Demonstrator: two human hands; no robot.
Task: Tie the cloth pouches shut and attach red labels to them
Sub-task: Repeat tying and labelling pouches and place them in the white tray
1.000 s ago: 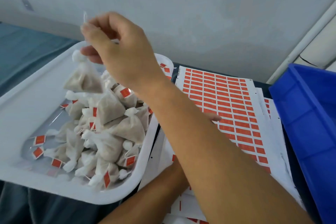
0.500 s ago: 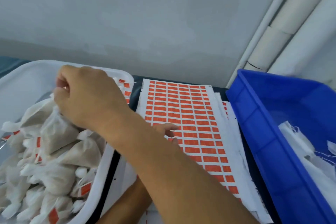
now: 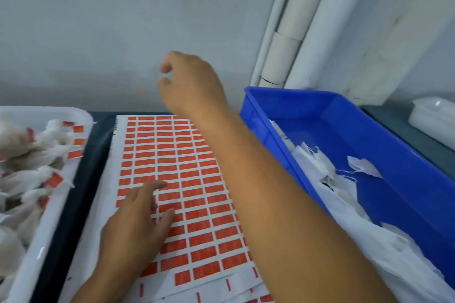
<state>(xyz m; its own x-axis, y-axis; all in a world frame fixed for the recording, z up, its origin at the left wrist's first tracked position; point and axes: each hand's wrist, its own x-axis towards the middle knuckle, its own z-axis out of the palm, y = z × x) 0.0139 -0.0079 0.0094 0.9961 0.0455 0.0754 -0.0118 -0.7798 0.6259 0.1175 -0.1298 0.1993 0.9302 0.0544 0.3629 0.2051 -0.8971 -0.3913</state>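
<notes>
1. Tray (image 3: 56,206) on the left: tied pouches (image 3: 32,155), soft and light, so I'd grab one by the neck.
2. Left hand (image 3: 138,226) lies flat, fingers spread, on the label sheet (image 3: 197,179).
3. Right hand (image 3: 189,83) hovers empty, loosely curled.
4. Blue bin (image 3: 369,135): limp untied cloth (image 3: 317,162).

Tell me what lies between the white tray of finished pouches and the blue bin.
In the head view, the sheet of red labels lies between the white tray and the blue bin. The left hand rests on it; the right forearm crosses above.

Even soft light, slight motion blur
</notes>
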